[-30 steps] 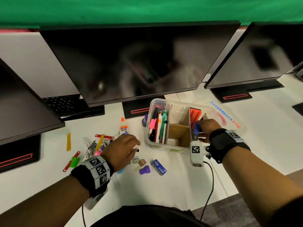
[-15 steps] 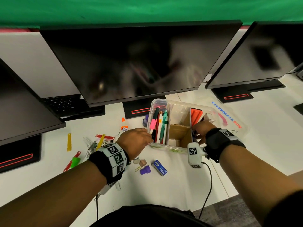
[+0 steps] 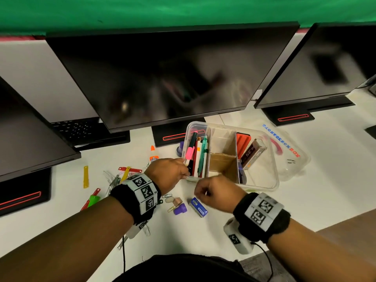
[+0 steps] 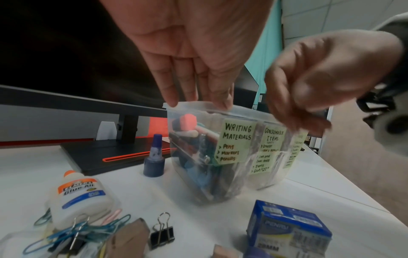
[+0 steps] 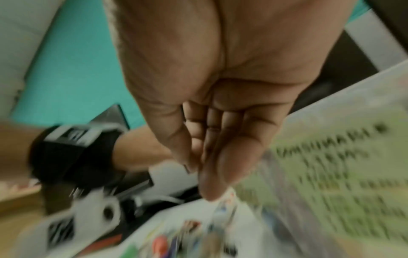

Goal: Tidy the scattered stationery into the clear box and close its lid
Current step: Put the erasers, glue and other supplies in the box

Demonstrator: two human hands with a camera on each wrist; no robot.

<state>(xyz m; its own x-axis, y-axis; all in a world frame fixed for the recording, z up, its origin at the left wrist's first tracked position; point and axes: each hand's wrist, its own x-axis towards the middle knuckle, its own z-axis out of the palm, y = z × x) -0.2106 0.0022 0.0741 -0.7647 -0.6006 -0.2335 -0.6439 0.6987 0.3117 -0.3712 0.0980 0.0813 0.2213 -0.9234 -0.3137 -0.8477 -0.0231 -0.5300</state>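
Observation:
The clear box stands open, with pens in its left compartment and a labelled front. Its lid lies flat to the right. My left hand is at the box's front left corner, its straight fingers resting on the rim. In front of the box hovers my right hand, loosely curled and holding nothing. On the desk lie a glue bottle, a blue staple box, an ink bottle, a binder clip and paper clips.
Three dark monitors on black stands crowd the back of the white desk. A keyboard sits under the left one. Yellow and red fasteners lie left of my hands. The desk edge runs at right.
My left hand moved right from the clip pile to the box's corner. My right hand came out of the right compartment, without the blue item, and swung left in front of the box.

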